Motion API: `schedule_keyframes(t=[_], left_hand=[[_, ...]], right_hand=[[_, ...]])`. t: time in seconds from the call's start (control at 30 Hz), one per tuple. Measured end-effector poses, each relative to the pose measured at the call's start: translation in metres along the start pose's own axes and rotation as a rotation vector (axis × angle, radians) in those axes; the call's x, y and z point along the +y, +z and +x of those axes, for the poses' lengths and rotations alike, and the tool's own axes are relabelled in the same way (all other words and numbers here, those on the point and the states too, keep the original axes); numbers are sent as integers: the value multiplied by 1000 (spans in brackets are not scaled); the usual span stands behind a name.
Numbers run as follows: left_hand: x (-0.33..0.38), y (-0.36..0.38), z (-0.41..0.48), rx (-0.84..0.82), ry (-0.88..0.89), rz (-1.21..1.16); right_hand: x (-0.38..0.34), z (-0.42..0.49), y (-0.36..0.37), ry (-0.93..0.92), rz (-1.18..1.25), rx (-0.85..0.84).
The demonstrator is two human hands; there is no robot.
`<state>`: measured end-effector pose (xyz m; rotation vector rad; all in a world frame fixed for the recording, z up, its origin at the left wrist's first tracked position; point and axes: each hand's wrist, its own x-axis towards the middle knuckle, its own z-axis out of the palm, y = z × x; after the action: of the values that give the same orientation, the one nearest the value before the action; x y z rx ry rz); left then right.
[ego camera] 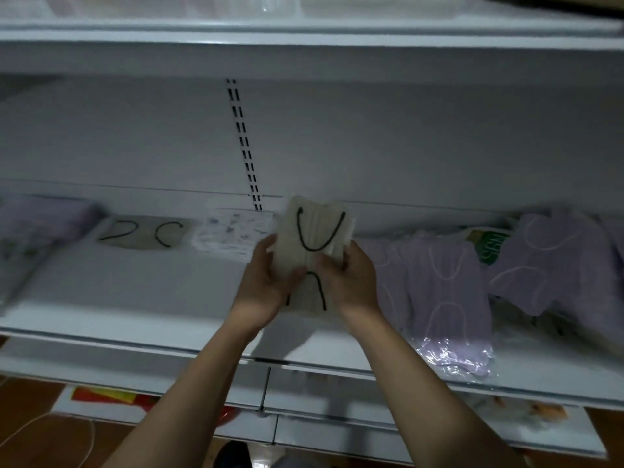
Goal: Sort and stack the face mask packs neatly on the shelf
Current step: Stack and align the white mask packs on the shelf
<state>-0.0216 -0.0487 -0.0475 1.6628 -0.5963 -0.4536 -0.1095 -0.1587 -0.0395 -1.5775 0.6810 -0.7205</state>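
Head view: the left hand and right hand are pinching a beige mask pack between them above the shelf. Bare shelf is lying open leftward; purple packs are crowding the right, one overhanging the front edge.

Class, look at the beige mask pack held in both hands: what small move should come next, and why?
Probably carry the beige pack, gripped by the left hand and right hand, leftward and lay it on the matching beige pack lying flat on the shelf. Both have black ear loops; the purple packs lie to the right.
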Motion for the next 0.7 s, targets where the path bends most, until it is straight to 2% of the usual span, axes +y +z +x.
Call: schedule_keyframes(t=[0.17, 0.23, 0.33, 0.43, 0.53, 0.63, 0.7], left_hand=[[-15, -19, -9, -34, -97, -11], [-14, -33, -4, -23, -138, -33], [-12, -55, 2, 96, -203, -280], [-11, -66, -2, 91, -223, -522], [-11, -83, -6, 76, -231, -494], [-14, -131, 3, 179, -239, -475], [-17, -170, 11, 259, -266, -479]], right_hand=[[-4, -1, 13, 160, 249, 100], [-6, 5, 18, 251, 495, 128], [-3, 14, 35, 411, 880, 108], [-4, 19, 62, 517, 1058, 86], [-17, 14, 99, 582, 1067, 59], [-19, 6, 135, 622, 910, 55], [-19, 3, 154, 583, 806, 120]])
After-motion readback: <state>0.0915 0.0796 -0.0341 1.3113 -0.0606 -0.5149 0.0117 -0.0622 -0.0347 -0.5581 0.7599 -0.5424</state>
